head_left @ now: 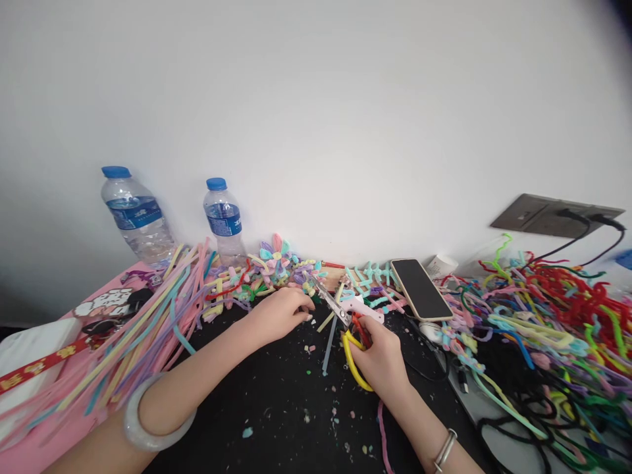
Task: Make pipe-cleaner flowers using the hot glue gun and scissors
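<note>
My right hand [382,352] is wrapped round the handles of a pair of scissors [351,342] with yellow and red grips. Their metal blades point up and to the left, toward the craft pile. Just left of the blades is my left hand [284,315], palm down, fingers curled in toward the thumb; anything between the fingertips is hidden. A grey-blue pipe cleaner [330,347] lies below the blades on the black mat [257,395]. Behind my hands is a fluffy pipe-cleaner flower [277,253] among pastel pieces. Small fuzzy scraps are scattered over the mat.
Long pastel pipe cleaners [148,329] lie at left, near two water bottles [224,220] by the wall. A phone [422,289] rests at the back right. Beyond it are a tangled heap of colourful pipe cleaners [567,316], black cables [533,401] and a wall socket [553,216].
</note>
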`<state>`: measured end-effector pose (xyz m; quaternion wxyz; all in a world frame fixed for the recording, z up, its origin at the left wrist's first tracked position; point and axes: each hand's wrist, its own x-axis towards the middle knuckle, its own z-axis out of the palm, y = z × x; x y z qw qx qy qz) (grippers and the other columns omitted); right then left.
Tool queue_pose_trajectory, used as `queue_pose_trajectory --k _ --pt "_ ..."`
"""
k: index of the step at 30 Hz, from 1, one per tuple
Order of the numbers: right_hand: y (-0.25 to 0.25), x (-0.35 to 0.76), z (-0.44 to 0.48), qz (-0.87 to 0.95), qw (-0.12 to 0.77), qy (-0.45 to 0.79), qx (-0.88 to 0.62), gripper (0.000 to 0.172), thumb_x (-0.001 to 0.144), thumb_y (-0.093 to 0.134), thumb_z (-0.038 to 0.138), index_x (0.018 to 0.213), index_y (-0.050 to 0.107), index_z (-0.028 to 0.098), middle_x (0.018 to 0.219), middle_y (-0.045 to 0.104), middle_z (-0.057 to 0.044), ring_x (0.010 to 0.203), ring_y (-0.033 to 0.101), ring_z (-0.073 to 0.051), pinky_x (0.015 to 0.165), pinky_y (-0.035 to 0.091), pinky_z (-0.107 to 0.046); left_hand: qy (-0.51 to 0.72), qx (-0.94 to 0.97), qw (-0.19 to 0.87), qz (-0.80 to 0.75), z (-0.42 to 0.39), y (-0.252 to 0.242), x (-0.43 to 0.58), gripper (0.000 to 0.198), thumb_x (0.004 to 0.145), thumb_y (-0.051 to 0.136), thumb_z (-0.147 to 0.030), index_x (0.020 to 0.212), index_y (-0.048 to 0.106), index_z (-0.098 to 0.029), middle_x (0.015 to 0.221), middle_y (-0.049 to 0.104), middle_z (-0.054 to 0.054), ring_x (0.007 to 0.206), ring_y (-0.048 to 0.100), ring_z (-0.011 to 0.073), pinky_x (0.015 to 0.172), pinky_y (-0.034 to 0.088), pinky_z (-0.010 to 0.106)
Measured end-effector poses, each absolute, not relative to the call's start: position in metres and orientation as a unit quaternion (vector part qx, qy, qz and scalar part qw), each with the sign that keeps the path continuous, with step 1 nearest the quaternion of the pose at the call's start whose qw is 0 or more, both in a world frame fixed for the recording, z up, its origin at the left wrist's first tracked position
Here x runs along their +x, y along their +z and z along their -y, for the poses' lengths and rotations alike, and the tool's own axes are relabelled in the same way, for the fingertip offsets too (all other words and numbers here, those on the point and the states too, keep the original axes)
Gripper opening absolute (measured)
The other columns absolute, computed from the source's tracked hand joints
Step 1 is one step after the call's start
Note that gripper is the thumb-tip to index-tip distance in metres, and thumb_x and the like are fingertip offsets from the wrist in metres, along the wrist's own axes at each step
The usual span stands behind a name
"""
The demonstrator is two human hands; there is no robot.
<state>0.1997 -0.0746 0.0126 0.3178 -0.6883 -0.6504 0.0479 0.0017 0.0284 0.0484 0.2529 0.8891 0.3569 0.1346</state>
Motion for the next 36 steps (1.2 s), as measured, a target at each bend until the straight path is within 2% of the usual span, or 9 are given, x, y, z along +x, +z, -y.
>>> queue_pose_trajectory --k 2,5,9,16,19,23,30,33,36 --pt "0.013 0.2 0.075 0.649 0.326 0.05 -0.686 0.008 0.07 0.057 0.026 0.074 0.054 0.019 0.062 0.054 0.002 0.056 0.05 -0.015 0.053 0.035 -0.022 0.145 0.88 0.263 -0.368 -0.023 0.044 0.009 0.017 0.079 0.056 -0.024 0.09 0.068 -0.019 0.084 0.068 0.004 0.077 0.063 0.0203 0.067 0.045 0.026" --pt "0.013 0.199 0.075 0.648 0.334 0.048 -0.683 0.007 0.07 0.056 0.024 0.071 0.052 0.019 0.061 0.052 0.002 0.055 0.049 -0.014 0.052 0.034 -0.022 0.162 0.869 0.25 -0.396 -0.014 0.033 0.022 0.012 0.076 0.061 -0.027 0.084 0.066 -0.019 0.087 0.064 0.005 0.084 0.061 0.0227 0.072 0.044 0.029" --pt "0.013 0.2 0.076 0.651 0.34 0.051 -0.677 0.007 0.069 0.057 0.023 0.07 0.051 0.019 0.061 0.052 0.002 0.055 0.048 -0.014 0.052 0.034 -0.022 0.171 0.858 0.26 -0.409 -0.005 0.021 0.034 0.002 0.074 0.061 -0.019 0.076 0.061 -0.018 0.091 0.061 0.006 0.087 0.06 0.0223 0.077 0.044 0.03" --pt "0.012 0.2 0.078 0.663 0.372 0.053 -0.648 0.008 0.07 0.058 0.021 0.076 0.053 0.019 0.064 0.052 0.002 0.055 0.047 -0.013 0.053 0.035 -0.021 0.205 0.834 0.274 -0.432 -0.006 0.033 0.023 0.01 0.082 0.049 -0.017 0.077 0.058 -0.019 0.075 0.064 0.002 0.071 0.061 0.0189 0.063 0.044 0.026" --pt "0.014 0.198 0.08 0.691 0.374 0.058 -0.616 0.01 0.07 0.059 0.02 0.076 0.051 0.019 0.065 0.051 0.002 0.056 0.046 -0.013 0.053 0.035 -0.021 0.282 0.795 0.297 -0.447 -0.011 0.043 0.004 0.01 0.082 0.049 -0.019 0.077 0.057 -0.019 0.073 0.065 0.001 0.066 0.062 0.0171 0.06 0.045 0.024" --pt "0.021 0.194 0.084 0.762 0.313 0.093 -0.559 0.014 0.067 0.059 0.018 0.078 0.05 0.02 0.069 0.053 0.002 0.058 0.047 -0.013 0.054 0.035 -0.021 0.364 0.747 0.317 -0.458 -0.015 0.051 -0.026 0.01 0.082 0.05 -0.024 0.083 0.058 -0.019 0.076 0.066 0.001 0.07 0.063 0.0164 0.063 0.048 0.024" --pt "0.03 0.173 0.096 0.847 0.169 0.151 -0.48 0.016 0.066 0.063 0.023 0.079 0.055 0.021 0.077 0.061 0.0 0.063 0.055 -0.016 0.057 0.039 -0.023 0.396 0.738 0.276 -0.472 -0.008 0.042 -0.056 0.015 0.082 0.052 -0.028 0.09 0.061 -0.019 0.085 0.069 0.003 0.073 0.064 0.0173 0.069 0.052 0.028" --pt "0.026 0.163 0.099 0.865 0.139 0.144 -0.461 0.017 0.067 0.065 0.028 0.079 0.056 0.02 0.075 0.061 -0.001 0.062 0.055 -0.017 0.056 0.04 -0.025 0.383 0.757 0.252 -0.466 -0.002 0.036 -0.059 0.015 0.084 0.05 -0.026 0.09 0.062 -0.019 0.09 0.069 0.004 0.078 0.064 0.0185 0.07 0.051 0.028" --pt "0.026 0.157 0.101 0.872 0.133 0.161 -0.442 0.023 0.069 0.066 0.028 0.089 0.058 0.019 0.08 0.062 -0.003 0.068 0.056 -0.019 0.06 0.042 -0.026 0.377 0.775 0.234 -0.45 0.002 0.03 -0.059 0.016 0.085 0.049 -0.026 0.09 0.064 -0.02 0.092 0.069 0.005 0.083 0.063 0.0199 0.072 0.05 0.03"
